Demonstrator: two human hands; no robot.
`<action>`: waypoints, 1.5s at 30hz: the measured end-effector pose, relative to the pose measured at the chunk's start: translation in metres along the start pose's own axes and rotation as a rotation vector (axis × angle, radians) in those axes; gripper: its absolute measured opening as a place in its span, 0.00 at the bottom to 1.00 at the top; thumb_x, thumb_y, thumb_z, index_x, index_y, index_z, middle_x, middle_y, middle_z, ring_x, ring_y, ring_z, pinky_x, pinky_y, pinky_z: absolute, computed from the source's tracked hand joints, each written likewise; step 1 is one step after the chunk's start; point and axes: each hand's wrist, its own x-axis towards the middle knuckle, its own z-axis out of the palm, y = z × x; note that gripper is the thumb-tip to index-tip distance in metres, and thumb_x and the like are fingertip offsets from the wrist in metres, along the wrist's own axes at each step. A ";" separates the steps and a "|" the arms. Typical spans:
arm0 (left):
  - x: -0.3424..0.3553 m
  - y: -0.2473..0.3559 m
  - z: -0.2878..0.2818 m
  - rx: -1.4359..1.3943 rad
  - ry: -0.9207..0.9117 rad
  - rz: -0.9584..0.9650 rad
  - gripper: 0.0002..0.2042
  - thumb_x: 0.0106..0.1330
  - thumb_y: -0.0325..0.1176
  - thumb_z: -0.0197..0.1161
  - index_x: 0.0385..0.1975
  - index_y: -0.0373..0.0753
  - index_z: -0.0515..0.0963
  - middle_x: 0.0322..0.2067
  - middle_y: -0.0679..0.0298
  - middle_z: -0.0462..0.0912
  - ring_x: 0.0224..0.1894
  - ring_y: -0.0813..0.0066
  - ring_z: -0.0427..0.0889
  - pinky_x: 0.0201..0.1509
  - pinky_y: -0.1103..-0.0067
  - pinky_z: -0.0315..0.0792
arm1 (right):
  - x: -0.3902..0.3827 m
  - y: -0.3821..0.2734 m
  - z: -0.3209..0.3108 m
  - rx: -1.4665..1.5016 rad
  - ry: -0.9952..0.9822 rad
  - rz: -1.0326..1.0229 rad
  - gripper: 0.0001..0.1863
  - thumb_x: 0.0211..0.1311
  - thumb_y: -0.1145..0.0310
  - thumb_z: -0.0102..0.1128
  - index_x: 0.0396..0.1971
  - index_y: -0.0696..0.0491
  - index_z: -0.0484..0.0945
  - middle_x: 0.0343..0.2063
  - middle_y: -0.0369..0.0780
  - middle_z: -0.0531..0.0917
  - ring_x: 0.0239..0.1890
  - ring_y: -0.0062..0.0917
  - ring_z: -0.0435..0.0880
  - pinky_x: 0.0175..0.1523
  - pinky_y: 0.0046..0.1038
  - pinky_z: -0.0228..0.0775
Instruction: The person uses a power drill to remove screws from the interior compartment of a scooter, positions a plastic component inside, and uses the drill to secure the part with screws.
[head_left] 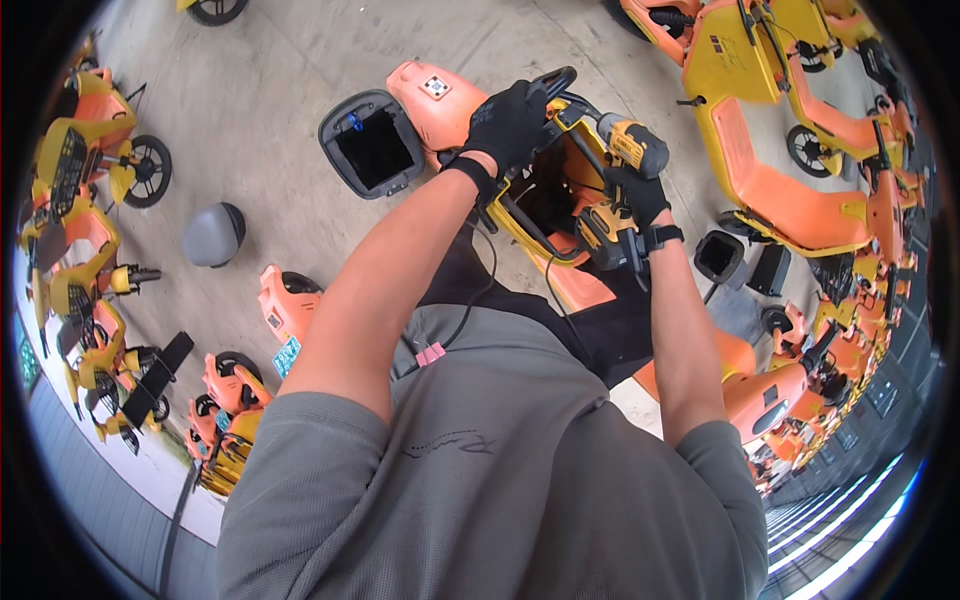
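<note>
My right hand point(640, 192), in a black glove, is closed round the grip of a yellow and black cordless drill point(632, 143). The drill points toward the frame of the orange and yellow scooter point(435, 108) in front of me; whether its tip touches anything is hidden. My left hand point(505, 125), also in a black glove, is closed at the black rail point(557, 80) at the far end of the scooter's open frame. Between my hands the yellow-edged frame point(520, 225) surrounds a dark cavity. Some of my left fingertips are hidden.
A black open box point(375, 145) lies on the concrete floor left of the scooter, with a grey rounded case point(213, 235) farther left. Several orange and yellow scooters line both sides, one point(790, 195) close on the right. A pink clip point(430, 354) hangs by a cord at my shirt.
</note>
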 end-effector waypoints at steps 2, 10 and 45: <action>-0.001 -0.011 0.009 0.048 0.066 0.085 0.15 0.52 0.24 0.51 0.41 0.34 0.67 0.40 0.50 0.71 0.42 0.54 0.73 0.42 0.69 0.69 | -0.012 0.012 -0.003 0.116 0.021 -0.054 0.10 0.47 0.76 0.60 0.32 0.55 0.73 0.20 0.35 0.75 0.21 0.20 0.75 0.25 0.21 0.67; -0.012 -0.021 -0.017 -0.416 0.189 -0.091 0.12 0.65 0.31 0.44 0.44 0.32 0.67 0.38 0.50 0.72 0.45 0.55 0.71 0.48 0.70 0.66 | -0.066 0.046 0.011 0.534 0.213 -0.111 0.11 0.49 0.75 0.60 0.35 0.55 0.72 0.25 0.36 0.76 0.27 0.21 0.77 0.33 0.21 0.71; 0.098 -0.006 0.128 0.529 -0.444 0.089 0.13 0.50 0.31 0.59 0.36 0.36 0.73 0.36 0.49 0.77 0.42 0.52 0.76 0.44 0.68 0.71 | -0.149 0.101 0.063 -0.459 0.678 -0.407 0.21 0.52 0.62 0.59 0.47 0.52 0.71 0.40 0.41 0.76 0.45 0.33 0.74 0.50 0.34 0.64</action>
